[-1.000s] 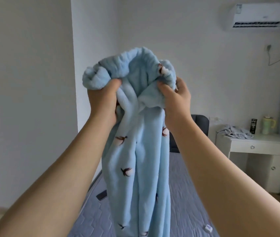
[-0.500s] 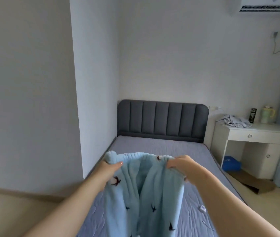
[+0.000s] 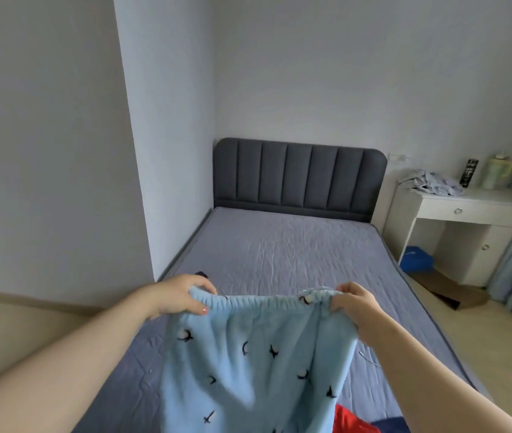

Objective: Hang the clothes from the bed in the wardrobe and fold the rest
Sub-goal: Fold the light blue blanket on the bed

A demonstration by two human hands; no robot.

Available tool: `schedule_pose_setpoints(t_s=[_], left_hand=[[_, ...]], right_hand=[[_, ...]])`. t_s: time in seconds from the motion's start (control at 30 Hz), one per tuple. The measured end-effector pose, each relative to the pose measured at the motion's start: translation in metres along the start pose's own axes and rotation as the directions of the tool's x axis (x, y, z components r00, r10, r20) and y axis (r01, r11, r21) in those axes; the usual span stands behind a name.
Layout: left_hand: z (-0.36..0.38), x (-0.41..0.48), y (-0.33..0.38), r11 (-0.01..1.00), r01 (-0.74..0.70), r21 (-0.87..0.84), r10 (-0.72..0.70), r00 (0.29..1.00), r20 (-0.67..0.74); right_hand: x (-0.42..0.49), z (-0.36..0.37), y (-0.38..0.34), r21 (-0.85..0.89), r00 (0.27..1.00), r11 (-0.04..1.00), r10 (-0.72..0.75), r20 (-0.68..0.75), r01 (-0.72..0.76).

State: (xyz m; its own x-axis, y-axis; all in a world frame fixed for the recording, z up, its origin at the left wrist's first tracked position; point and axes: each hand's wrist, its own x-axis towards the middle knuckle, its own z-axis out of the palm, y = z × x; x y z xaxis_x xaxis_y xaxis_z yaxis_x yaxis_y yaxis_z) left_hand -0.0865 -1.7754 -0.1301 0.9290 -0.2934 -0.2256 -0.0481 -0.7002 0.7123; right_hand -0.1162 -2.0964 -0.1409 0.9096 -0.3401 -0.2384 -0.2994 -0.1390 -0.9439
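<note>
Pale-blue fleece garment (image 3: 248, 354) — dark bird motifs, gathered waistband; left hand (image 3: 179, 295) and right hand (image 3: 354, 303) pinch its corners in curled fingers.

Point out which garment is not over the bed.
The crumpled pale garment on the white desk. The light blue trousers are held above the bed by the left hand and right hand, and the red garment lies at its near end.

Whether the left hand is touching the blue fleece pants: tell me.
Touching. The head view shows the left hand pinching one end of the elastic waistband of the blue fleece pants, fingers curled over its edge; the right hand grips the other end.
</note>
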Motion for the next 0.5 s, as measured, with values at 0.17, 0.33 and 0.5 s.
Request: schedule_pose_setpoints(t_s=[0.17,0.33,0.5], left_hand=[[-0.011,0.005,-0.003,0.996,0.001,0.088,0.016,0.981,-0.193],[-0.025,0.000,-0.010,0.678,-0.177,-0.714,-0.073,0.950,-0.304],[-0.041,-0.010,-0.019,0.735,-0.108,-0.669,-0.055,0.975,-0.217]], right_hand=[[-0.001,-0.002,0.008,-0.075,0.993,0.997,-0.024,0.114,0.033],[-0.007,-0.019,0.006,-0.042,0.967,0.998,0.058,0.249,-0.049],[0.000,-0.038,0.017,0.181,0.959,0.973,0.090,0.270,-0.143]])
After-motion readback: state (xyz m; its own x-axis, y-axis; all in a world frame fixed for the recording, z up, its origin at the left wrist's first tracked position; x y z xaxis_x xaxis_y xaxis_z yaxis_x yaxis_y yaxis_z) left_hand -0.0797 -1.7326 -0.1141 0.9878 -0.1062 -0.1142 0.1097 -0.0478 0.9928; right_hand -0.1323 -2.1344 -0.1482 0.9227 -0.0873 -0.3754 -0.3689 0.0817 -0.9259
